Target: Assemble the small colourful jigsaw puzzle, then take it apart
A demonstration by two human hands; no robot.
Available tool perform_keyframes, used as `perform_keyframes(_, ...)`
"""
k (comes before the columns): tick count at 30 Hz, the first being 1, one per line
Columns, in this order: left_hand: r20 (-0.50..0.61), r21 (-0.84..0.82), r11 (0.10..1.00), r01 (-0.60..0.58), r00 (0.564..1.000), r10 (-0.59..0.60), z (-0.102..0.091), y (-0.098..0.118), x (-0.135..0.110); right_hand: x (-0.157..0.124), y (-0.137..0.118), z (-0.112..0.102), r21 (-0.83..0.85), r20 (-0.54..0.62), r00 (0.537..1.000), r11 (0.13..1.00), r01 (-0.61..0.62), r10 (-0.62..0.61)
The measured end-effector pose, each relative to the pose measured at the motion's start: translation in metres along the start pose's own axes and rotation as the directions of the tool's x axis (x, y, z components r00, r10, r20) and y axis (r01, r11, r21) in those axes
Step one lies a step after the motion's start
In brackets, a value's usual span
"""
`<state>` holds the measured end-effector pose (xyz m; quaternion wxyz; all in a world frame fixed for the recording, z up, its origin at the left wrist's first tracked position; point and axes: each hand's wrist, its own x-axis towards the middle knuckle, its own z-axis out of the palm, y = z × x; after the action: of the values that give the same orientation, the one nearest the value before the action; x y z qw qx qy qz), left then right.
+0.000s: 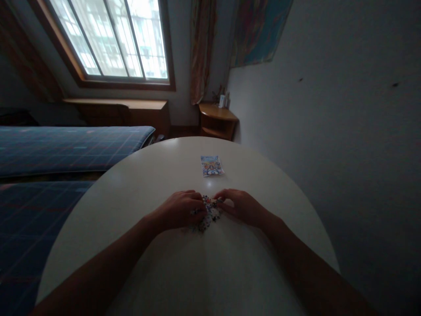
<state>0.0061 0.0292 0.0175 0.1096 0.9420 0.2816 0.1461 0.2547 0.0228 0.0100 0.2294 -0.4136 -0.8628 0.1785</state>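
A small heap of jigsaw puzzle pieces [215,213] lies near the middle of a round white table [194,267]. From the left, my left hand [187,208] curls its fingers over the heap, with a few pieces showing between and under them. My right hand [238,205] pinches at the heap's right edge, thumb and forefinger closed around what looks like a piece. Just beyond the heap, a small printed picture sheet [212,166] rests flat on the table, apart from both hands.
To the left is a bed with a blue plaid cover [66,147]. A wooden corner shelf [219,112] with small items stands behind the table, and a long desk [121,104] runs below the window [118,39]. A white wall [329,145] borders the right side.
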Motion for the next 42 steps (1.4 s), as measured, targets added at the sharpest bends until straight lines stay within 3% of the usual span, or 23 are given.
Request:
perform_keyframes(5,-0.077,-0.096,0.986,0.134,0.987,-0.142,0.007,-0.006,0.003,-0.001,0.013,-0.007,-0.003,-0.006,0.998,0.998,-0.070,0.070)
perform_keyframes(10,-0.170,-0.086,0.948,0.305,0.933,-0.316,0.016,-0.023,0.005,0.000,0.026,-0.008,-0.128,-0.032,0.994,0.986,-0.108,0.105)
perform_keyframes(23,-0.272,0.014,0.873,0.488,0.842,-0.467,0.023,-0.049,-0.001,-0.001,0.032,-0.007,-0.327,-0.142,0.979,0.926,-0.187,0.148)
perform_keyframes(28,-0.208,-0.012,0.862,0.506,0.842,-0.497,0.016,-0.045,-0.001,0.004,0.028,0.005,-0.245,-0.174,0.981,0.961,-0.128,0.086)
perform_keyframes(33,-0.032,-0.046,0.857,0.513,0.857,-0.515,0.001,-0.039,-0.009,0.007,0.015,0.023,-0.167,-0.181,0.982,0.982,-0.086,0.055)
perform_keyframes(37,0.085,-0.060,0.848,0.527,0.849,-0.522,-0.009,-0.037,-0.017,0.008,0.011,0.024,-0.102,-0.161,0.982,0.988,-0.118,0.100)
perform_keyframes(42,0.141,-0.070,0.850,0.523,0.848,-0.511,-0.012,-0.034,-0.018,0.014,0.012,0.024,-0.037,-0.149,0.968,0.978,-0.208,0.200)
